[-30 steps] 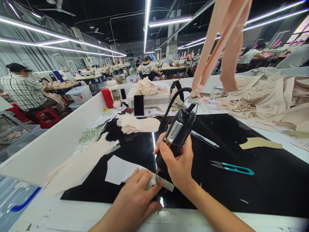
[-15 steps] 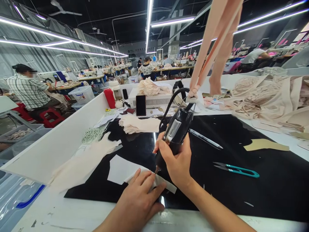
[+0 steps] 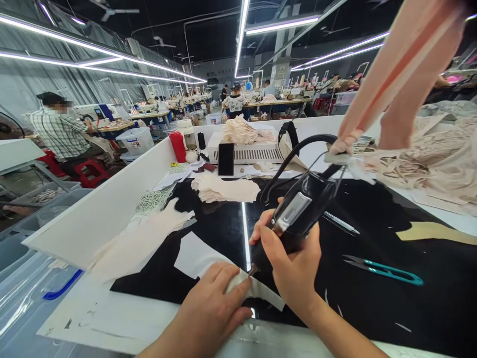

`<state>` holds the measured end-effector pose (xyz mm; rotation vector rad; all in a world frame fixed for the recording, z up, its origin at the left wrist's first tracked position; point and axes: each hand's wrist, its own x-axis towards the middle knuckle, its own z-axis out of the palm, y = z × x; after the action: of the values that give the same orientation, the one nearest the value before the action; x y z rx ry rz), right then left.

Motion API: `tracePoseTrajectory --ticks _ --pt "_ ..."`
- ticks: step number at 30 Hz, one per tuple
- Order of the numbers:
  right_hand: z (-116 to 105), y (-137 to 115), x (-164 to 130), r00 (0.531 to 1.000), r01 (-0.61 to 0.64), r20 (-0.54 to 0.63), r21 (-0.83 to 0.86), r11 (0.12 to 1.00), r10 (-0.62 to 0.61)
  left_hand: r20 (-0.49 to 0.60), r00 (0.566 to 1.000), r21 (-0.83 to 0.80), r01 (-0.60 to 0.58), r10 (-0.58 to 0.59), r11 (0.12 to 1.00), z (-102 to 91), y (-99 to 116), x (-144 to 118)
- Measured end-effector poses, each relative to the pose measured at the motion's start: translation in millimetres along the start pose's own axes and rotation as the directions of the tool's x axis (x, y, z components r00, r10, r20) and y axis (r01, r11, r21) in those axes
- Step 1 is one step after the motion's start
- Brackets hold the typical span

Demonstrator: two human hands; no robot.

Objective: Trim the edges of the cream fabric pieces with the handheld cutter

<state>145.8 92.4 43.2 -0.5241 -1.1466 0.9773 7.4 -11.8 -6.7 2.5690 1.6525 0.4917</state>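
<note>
left hand (image 3: pixel 214 298): flat, fingertips on white piece (image 3: pixel 196 256) | right hand (image 3: pixel 296 263): wrapped round black corded tool (image 3: pixel 298 206), tip at piece beside left fingertips | white piece: partly under left hand, on black mat (image 3: pixel 376 313) | teal snips (image 3: pixel 395 272): right of right hand

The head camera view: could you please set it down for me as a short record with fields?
Left hand: laid, fingers forward, on a thin white sheet
Right hand: wrapped around a black-and-silver corded handheld tool
Tool tip: beside the left hand; contact with the sheet unclear
Surface: glossy black board
Right of tool: teal-handled metal thread snips; slim clear pen
Above tool: knotted pale pink fabric strips
</note>
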Motion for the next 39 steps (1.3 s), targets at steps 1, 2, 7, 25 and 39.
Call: tracePoseTrajectory --ticks 1,2,7,25,39 --pt "0 0 -1 1.000 -0.002 0.002 0.001 1.000 0.002 0.001 1.000 0.018 -0.005 0.005 1.000 0.6 0 -1" --pt "0 0 -1 1.000 -0.005 0.005 0.004 1.000 0.005 0.001 1.000 0.036 -0.009 0.009 0.999 1.7 0 -2" --pt "-3 2 -3 0.999 -0.028 0.034 0.034 0.999 0.027 -0.050 0.996 0.143 -0.061 0.068 0.988 13.4 -5 -11" --pt "-2 2 -2 0.998 -0.053 0.028 0.068 0.996 0.052 -0.027 0.997 0.108 -0.063 0.066 0.992 9.9 -6 -9" --pt "8 8 3 0.998 -0.055 0.024 0.090 0.994 0.053 0.002 0.999 0.079 -0.051 0.051 0.996 4.0 -4 -10"
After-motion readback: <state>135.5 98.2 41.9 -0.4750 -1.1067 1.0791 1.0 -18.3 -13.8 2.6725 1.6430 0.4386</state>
